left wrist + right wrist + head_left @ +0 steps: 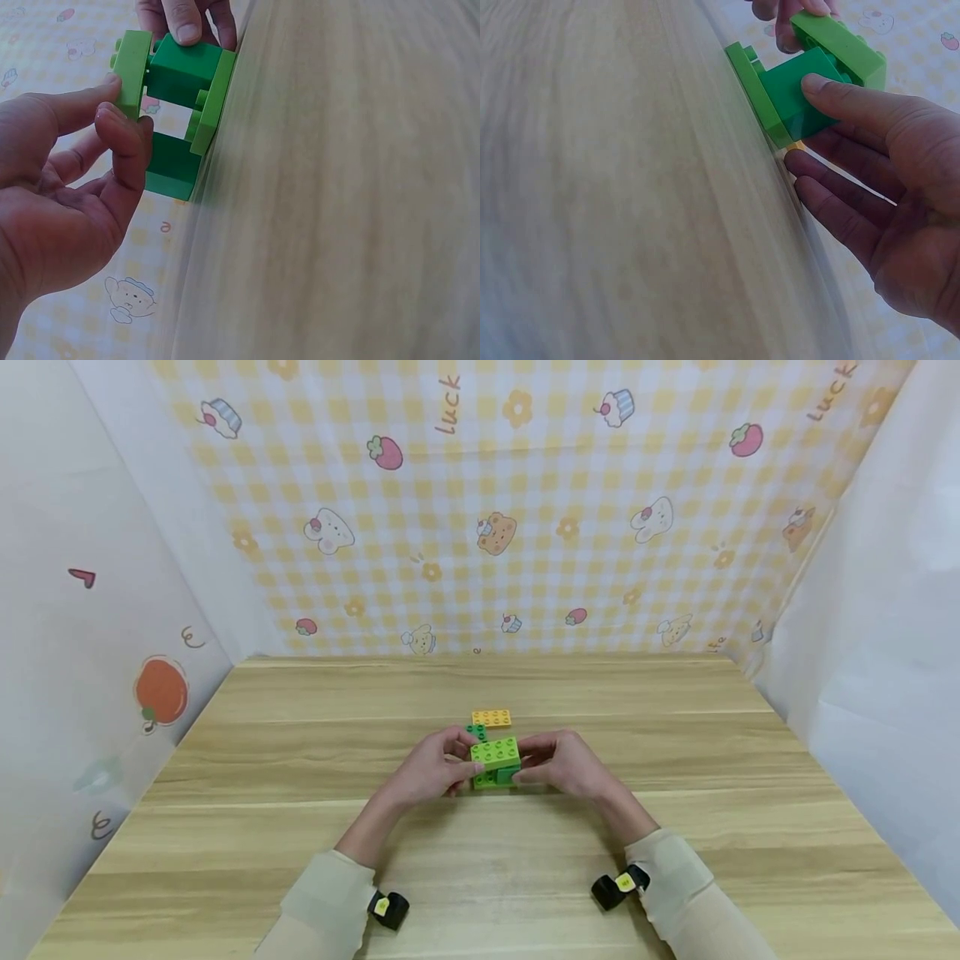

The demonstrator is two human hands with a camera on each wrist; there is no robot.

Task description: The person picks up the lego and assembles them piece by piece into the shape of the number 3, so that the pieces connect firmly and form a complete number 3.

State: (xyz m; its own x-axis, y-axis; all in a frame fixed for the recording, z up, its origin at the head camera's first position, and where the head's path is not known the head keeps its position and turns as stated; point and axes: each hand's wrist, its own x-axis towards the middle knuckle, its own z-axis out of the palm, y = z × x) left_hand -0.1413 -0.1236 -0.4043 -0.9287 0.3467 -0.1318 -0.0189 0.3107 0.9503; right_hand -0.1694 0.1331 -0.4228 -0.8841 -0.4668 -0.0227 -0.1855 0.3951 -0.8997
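Observation:
Between both hands is a small build of toy building bricks above the wooden table. A light green brick (495, 752) with studs up is on top, tilted slightly. Under it sits a dark green brick (799, 82), which stands on a thin light green brick (215, 105) at the tabletop. My left hand (435, 767) pinches the top light green brick near its left end. The thumb of my right hand (564, 765) presses the dark green brick from the right, its fingers behind. Another dark green brick (172, 169) lies behind the build, partly covered by the left hand.
A yellow brick (491, 718) with studs lies on the wooden table (480, 877) just beyond the hands. A checked patterned cloth (450, 568) hangs behind the table. White sheets (862, 652) flank both sides.

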